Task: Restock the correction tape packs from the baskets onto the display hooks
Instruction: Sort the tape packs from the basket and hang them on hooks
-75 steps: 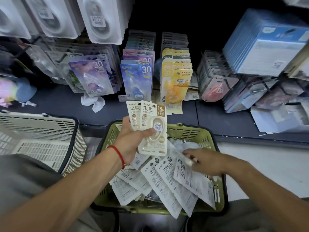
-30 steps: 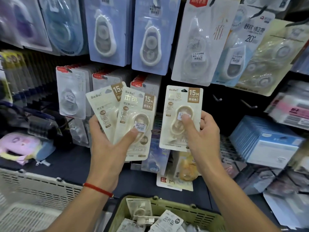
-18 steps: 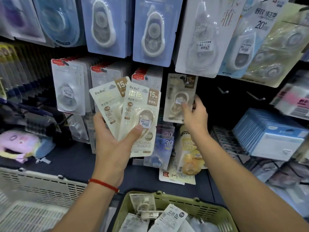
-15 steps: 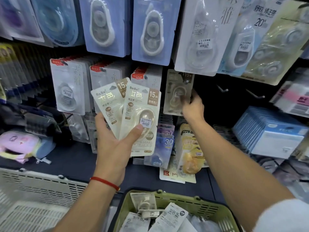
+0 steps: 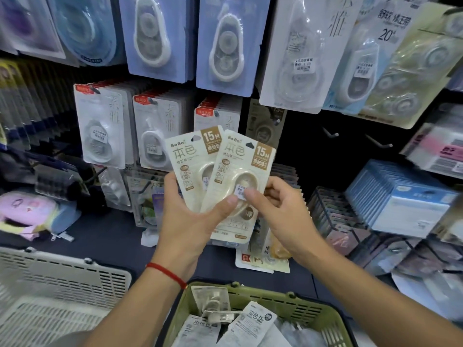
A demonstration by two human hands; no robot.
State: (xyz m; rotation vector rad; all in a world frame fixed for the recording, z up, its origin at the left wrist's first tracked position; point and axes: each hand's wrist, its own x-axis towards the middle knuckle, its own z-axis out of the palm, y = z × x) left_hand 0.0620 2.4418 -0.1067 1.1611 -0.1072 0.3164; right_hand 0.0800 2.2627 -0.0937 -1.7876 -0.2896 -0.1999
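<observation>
My left hand (image 5: 186, 221) grips two cream correction tape packs fanned out in front of the display. The front pack (image 5: 240, 171) overlaps the rear pack (image 5: 186, 159). My right hand (image 5: 280, 209) pinches the front pack at its blister, thumb on the price sticker. One matching pack (image 5: 265, 123) hangs in shadow on a hook behind them. Two bare hooks (image 5: 330, 133) (image 5: 378, 142) stick out of the dark panel to the right. The green basket (image 5: 300, 306) below holds several more packs.
A white basket (image 5: 62, 296) stands at lower left. Rows of white-and-red tape packs (image 5: 102, 128) hang left of my hands, larger blue packs (image 5: 223, 43) above. Blue boxed stock (image 5: 400, 196) leans at right. A dark shelf (image 5: 105, 239) runs beneath the display.
My right hand hung the single pack on the hook, let go of it and came back down to the front pack in my left hand.
</observation>
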